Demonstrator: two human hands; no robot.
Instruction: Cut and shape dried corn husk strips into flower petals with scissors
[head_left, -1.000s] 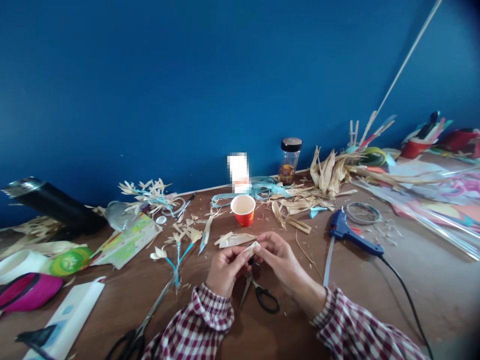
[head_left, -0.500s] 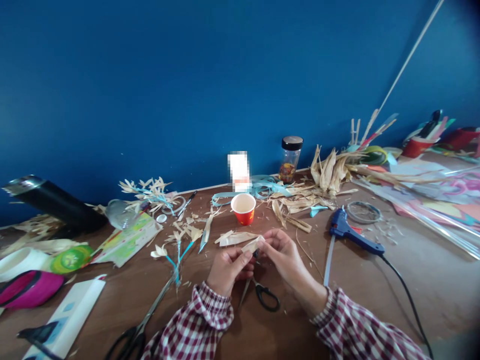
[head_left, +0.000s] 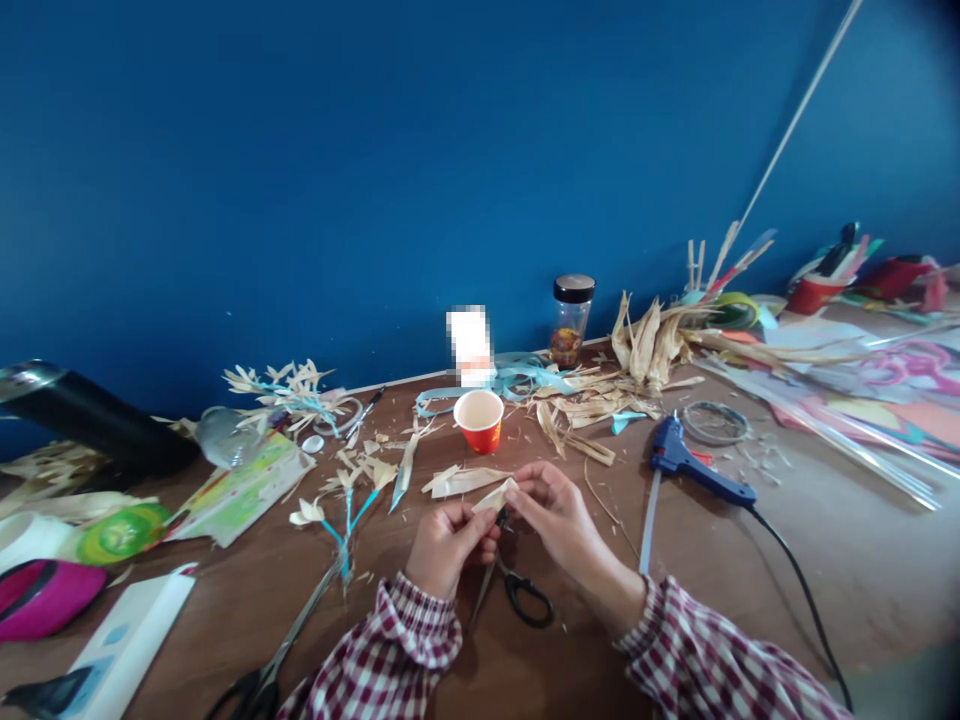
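Between my two hands is a short pale piece of corn husk. My left hand pinches its lower left end with thumb and fingers. At the upper right end my right hand grips it between thumb and fingertips. Black-handled scissors lie on the table just below, partly hidden by my hands. Beyond my fingers a longer husk strip rests flat. Further back stands a red paper cup. Husk flowers on blue stems lie to the left of my left hand.
A blue glue gun with a black cord lies at the right. Larger scissors are at front left, near a white power strip. A lidded jar and dried husks stand by the blue wall. A black bottle leans at the left.
The view has shifted slightly, so everything on the table appears a little further left. Both hands still grip the husk piece, which has tilted slightly between the fingers.
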